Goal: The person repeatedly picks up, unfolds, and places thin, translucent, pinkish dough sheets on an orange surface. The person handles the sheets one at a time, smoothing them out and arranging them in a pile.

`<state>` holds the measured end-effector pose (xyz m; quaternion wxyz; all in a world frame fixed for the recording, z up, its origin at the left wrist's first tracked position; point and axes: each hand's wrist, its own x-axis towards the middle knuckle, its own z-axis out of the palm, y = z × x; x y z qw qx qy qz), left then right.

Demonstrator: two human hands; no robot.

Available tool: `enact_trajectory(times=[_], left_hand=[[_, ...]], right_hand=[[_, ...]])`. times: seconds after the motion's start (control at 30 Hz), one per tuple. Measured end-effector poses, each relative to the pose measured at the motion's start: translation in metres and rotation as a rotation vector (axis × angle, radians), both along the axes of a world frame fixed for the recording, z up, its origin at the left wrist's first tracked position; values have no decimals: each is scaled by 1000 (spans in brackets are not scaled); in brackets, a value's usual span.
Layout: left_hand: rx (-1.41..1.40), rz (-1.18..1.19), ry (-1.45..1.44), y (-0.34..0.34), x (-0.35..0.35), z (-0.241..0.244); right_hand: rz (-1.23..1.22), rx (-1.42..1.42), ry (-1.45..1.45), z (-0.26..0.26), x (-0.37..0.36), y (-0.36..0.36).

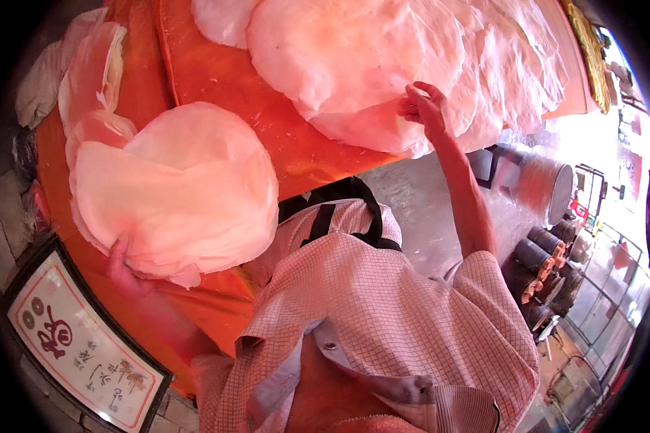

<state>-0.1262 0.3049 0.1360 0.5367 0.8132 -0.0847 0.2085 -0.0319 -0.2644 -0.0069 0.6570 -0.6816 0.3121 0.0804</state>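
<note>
A pile of thin, pale round sheets [189,189], resembling flatbread or dough wrappers, lies on the orange cloth [303,168] at the left. My left hand [129,270], slightly blurred, grips the near left rim of this pile, thumb on top and the other fingers partly hidden. Farther right, overlapping round sheets [346,59] spread along the table, some hanging over its near edge. There my right hand [427,105] has bent fingertips gathered at the edge of one sheet, seemingly pinching it. The fingertips' exact hold is hard to make out.
Folded pale sheets [92,81] lie at the table's far left. A framed panel with writing [81,341] stands at the lower left. Beyond the table's right side are a large ribbed cylinder [547,187], stacked dark cylinders [544,254] and a metal rack [606,292].
</note>
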Motion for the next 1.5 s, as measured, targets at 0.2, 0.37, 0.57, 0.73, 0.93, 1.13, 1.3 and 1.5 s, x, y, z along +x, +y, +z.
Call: enact_trajectory(times=[0.2,0.37,0.57,0.73,0.93,1.13,1.3,1.5], left_hand=[[-597,481,474,-149,83,121],[-645,422,332,-160,90,114],[-871,199,619,-135,61,-44],[-984,124,726,-152,27,-137],[-1069,-27,609,-162,22,-118],[-1070,-102,559,-164,30,-123],[-1045,-48,714,-152,30,-126],[-1158,22,713,-159,33,-120]], right_hand=[[84,-33,-98,6,-10,6],[7,24,-87,21,-4,-8],[-67,-111,-202,44,-4,-29],[459,-175,-274,53,-10,55],[966,-378,-691,61,-13,209],[889,-205,-368,54,-6,211],[695,-142,-346,45,-5,218],[866,-440,-540,24,-18,243]])
